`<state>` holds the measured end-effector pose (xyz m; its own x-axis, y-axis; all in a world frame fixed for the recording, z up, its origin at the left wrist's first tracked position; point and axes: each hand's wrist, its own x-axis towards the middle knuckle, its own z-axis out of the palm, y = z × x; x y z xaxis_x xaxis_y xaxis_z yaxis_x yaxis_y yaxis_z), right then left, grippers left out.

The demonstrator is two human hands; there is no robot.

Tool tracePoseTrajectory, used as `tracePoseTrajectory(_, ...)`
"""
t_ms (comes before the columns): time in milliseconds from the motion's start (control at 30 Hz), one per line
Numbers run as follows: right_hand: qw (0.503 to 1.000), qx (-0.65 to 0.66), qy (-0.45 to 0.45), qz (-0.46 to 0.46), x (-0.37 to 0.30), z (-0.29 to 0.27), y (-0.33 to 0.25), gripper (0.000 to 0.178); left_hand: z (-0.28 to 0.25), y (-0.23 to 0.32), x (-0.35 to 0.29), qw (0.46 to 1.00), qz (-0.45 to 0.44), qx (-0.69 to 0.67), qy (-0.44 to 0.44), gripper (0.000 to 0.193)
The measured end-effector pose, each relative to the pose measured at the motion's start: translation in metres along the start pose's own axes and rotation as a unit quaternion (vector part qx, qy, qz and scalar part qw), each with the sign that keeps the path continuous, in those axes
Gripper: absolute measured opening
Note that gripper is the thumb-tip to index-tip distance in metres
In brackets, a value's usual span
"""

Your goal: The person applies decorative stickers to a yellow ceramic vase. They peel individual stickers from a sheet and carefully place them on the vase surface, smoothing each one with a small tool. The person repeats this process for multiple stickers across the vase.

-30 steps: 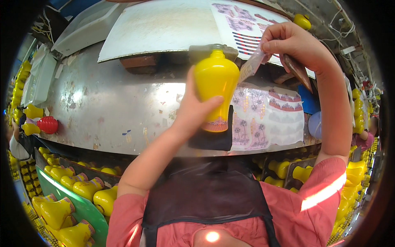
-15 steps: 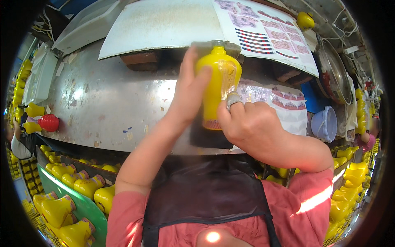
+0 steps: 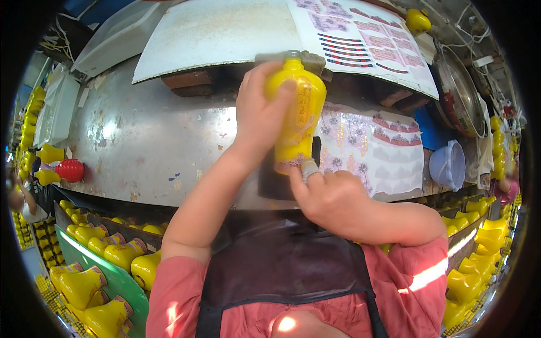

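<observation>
A glossy yellow bottle [image 3: 305, 132] with a narrow neck leans over the bench, carrying a decal on its face and a patterned purplish band at its base. My left hand [image 3: 264, 104] is closed round its upper left side, the thumb across the front. My right hand [image 3: 329, 194] is closed, fingers curled, against the bottle's base. A whitish band or pad [image 3: 309, 168] shows at one of its fingers; whatever lies inside the curled fingers is hidden. Right of the bottle lies a wet-looking decal sheet [image 3: 366, 146], and behind its neck is a grey block [image 3: 313, 62].
A raised white board [image 3: 225, 31] with printed decal sheets [image 3: 366, 45] spans the back on bricks [image 3: 189, 83]. A lilac bucket [image 3: 449, 164] and metal basin [image 3: 461, 93] stand right. Yellow bottles [image 3: 127, 253] fill racks on both sides. At left is a red object [image 3: 70, 170].
My right hand has slid down from the bottle's middle to its base. The bottle has turned slightly and shifted a little left, with my left hand still round it.
</observation>
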<state>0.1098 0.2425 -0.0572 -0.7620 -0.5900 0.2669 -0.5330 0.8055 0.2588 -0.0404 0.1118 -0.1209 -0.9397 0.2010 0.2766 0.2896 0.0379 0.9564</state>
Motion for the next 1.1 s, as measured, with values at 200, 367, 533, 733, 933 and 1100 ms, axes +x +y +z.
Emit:
tracePoseTrajectory(200, 0.963, 0.175, 0.066, 0.192, 0.012, 0.008, 0.063, 0.031, -0.012, 0.000, -0.032, 0.994, 0.044, 0.075, -0.071, 0.077)
tracePoseTrajectory(367, 0.934, 0.274, 0.119, 0.197, 0.037, 0.033, 0.086, 0.035, -0.006, -0.020, -0.040, 0.994, -0.002, 0.028, -0.104, 0.089)
tracePoseTrajectory(533, 0.925, 0.278, 0.086, 0.243, 0.043, 0.045, 0.101, 0.038, 0.000, -0.035, -0.046, 0.995, -0.001, -0.017, -0.094, 0.088)
tracePoseTrajectory(733, 0.797, 0.470, 0.067, 0.375, 0.014, 0.055, 0.084, 0.061, -0.013, -0.032, -0.033, 0.981, 0.149, 0.108, -0.054, 0.080)
tracePoseTrajectory(933, 0.678, 0.609, 0.069, 0.406, 0.000, 0.083, 0.041, 0.092, -0.029, -0.014, -0.014, 0.917, 0.252, 0.294, -0.098, 0.064)
tracePoseTrajectory(1100, 0.650, 0.643, 0.092, 0.395, -0.004, 0.090, 0.037, 0.093, -0.021, -0.015, -0.019, 0.927, 0.224, 0.291, -0.080, 0.068)
